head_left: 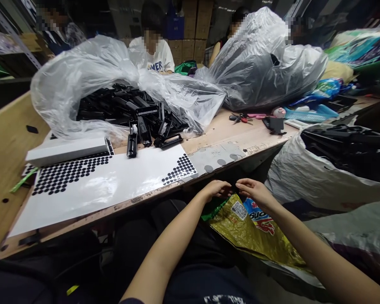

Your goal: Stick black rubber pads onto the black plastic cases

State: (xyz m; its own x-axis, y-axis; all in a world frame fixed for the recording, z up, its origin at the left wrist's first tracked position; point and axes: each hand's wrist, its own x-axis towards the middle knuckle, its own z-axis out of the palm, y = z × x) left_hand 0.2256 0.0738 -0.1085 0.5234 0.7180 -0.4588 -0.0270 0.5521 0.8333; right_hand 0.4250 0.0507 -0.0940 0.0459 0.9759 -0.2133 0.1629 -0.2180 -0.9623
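My left hand and my right hand meet just below the table's front edge, fingertips almost touching. The left fingers are curled and bent down. On the right, thumb and fingers come together in a pinch. Whatever lies between them, if anything, is lost against the dark background. Right under both hands sits a gold printed bag with a QR code and blue and red lettering. On the table, a white sheet carries rows of black round stickers. Behind it, black plastic parts spill from a clear plastic bag.
A white box lies on the sheet's left end. Another full clear bag stands at the back. Keys and a blue basket are farther right. A white sack of black parts stands at right. People sit across the table.
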